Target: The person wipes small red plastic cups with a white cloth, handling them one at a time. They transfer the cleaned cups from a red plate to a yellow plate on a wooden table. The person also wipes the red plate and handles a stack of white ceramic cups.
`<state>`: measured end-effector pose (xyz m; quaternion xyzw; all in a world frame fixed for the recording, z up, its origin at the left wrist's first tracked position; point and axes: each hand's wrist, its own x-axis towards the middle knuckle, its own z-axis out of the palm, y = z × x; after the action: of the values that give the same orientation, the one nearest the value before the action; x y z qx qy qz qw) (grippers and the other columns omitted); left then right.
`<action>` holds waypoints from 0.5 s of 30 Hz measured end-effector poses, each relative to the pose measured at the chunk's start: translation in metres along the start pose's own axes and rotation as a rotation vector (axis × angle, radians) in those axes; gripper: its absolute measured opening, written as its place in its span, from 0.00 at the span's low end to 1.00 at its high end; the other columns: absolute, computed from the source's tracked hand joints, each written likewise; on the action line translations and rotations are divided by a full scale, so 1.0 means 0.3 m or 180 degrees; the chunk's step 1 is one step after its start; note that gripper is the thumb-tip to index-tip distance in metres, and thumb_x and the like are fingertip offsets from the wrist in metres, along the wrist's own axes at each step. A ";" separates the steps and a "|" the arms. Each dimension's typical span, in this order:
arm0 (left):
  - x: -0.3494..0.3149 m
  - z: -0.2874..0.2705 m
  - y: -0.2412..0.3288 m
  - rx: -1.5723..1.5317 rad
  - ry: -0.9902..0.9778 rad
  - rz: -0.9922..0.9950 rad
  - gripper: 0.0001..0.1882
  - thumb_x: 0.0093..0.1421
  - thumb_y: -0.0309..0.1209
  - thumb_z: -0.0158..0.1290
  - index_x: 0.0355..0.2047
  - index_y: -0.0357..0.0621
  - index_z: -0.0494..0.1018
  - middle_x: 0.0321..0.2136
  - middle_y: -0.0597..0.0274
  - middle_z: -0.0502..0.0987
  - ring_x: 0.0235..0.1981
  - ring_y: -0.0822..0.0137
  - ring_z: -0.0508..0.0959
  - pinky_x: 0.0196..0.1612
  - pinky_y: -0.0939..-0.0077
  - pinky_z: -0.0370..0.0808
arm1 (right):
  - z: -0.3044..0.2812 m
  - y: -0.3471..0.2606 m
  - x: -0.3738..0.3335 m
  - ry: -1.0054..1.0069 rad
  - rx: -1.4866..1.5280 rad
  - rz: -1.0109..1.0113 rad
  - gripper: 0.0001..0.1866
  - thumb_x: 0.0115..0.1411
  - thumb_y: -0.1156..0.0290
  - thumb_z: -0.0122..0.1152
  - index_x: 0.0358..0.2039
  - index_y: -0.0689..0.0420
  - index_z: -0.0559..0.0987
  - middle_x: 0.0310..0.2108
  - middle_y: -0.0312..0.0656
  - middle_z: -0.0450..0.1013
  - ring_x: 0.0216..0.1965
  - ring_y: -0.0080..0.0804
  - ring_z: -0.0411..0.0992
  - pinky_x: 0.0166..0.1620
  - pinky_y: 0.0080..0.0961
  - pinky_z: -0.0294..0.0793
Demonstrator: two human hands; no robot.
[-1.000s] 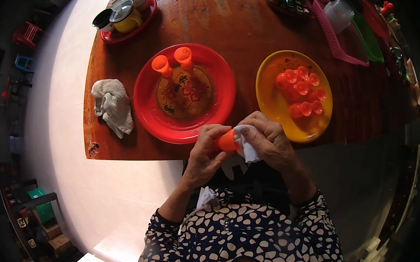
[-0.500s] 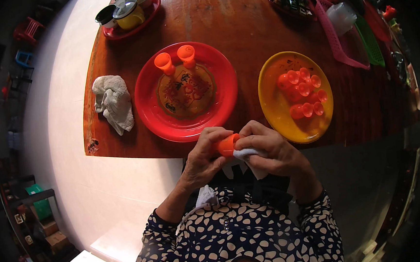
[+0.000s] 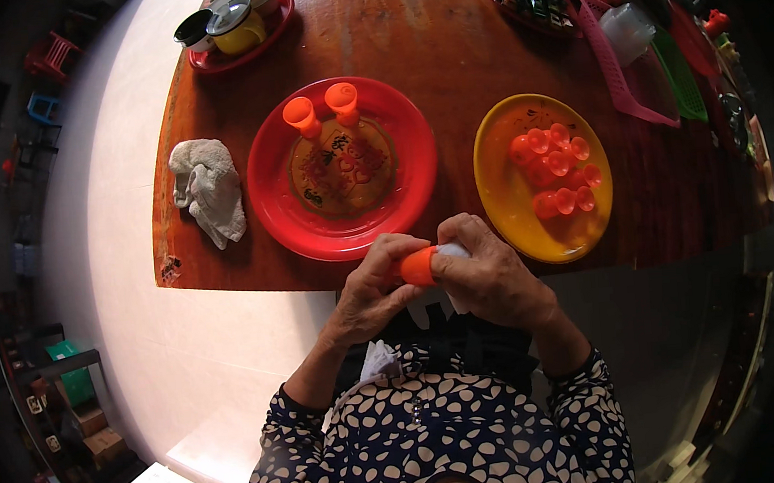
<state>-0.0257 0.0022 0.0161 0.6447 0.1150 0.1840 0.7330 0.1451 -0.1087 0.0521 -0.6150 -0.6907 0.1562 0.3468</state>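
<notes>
My left hand (image 3: 374,285) is closed around a small orange plastic cup (image 3: 417,267), held just off the table's near edge. My right hand (image 3: 492,274) grips a white cloth (image 3: 453,251) and presses it against the cup's right end; its fingertips and part of the cloth are hidden. Beyond them, a red round tray (image 3: 270,205) holds shallow liquid over a printed pattern. Two orange cups (image 3: 341,101) stand upright at its far side. To the right, several small red-orange cups (image 3: 559,165) with round feet lie together on a yellow oval tray (image 3: 504,215).
A crumpled white towel (image 3: 207,189) lies left of the red tray. Mugs, one a yellow lidded mug (image 3: 240,36), sit on a red tray (image 3: 280,25) at the far left. Far right are a pink basket (image 3: 610,73), a green basket (image 3: 683,86) and clear plastic containers (image 3: 628,32).
My right hand has turned over at the cup's end, bringing its back more into view and pushing the cloth up along the cup's mouth. My left hand keeps its hold.
</notes>
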 end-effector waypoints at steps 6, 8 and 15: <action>0.003 -0.007 0.004 0.0293 -0.0228 0.0143 0.25 0.59 0.28 0.59 0.55 0.38 0.65 0.49 0.58 0.65 0.53 0.66 0.67 0.56 0.72 0.68 | -0.043 0.022 -0.020 -0.0124 0.1379 0.0271 0.09 0.54 0.77 0.61 0.38 0.58 0.79 0.38 0.43 0.63 0.39 0.35 0.67 0.38 0.28 0.72; 0.005 -0.005 0.011 0.0255 -0.0174 0.0109 0.25 0.59 0.28 0.58 0.55 0.38 0.65 0.49 0.58 0.64 0.53 0.66 0.67 0.56 0.72 0.68 | -0.041 0.017 -0.019 0.0150 0.1637 0.0385 0.08 0.56 0.76 0.61 0.38 0.58 0.80 0.38 0.43 0.63 0.38 0.33 0.67 0.38 0.27 0.72; 0.002 -0.004 -0.006 0.0280 0.0058 0.0075 0.26 0.58 0.26 0.59 0.56 0.38 0.65 0.50 0.58 0.64 0.53 0.66 0.67 0.56 0.73 0.68 | 0.009 0.010 -0.015 0.0509 0.0127 0.0008 0.13 0.49 0.75 0.68 0.37 0.55 0.80 0.38 0.44 0.65 0.38 0.36 0.69 0.38 0.30 0.74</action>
<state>-0.0255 0.0032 0.0142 0.6759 0.1220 0.1933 0.7007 0.1455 -0.1120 0.0470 -0.6193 -0.6568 0.1208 0.4129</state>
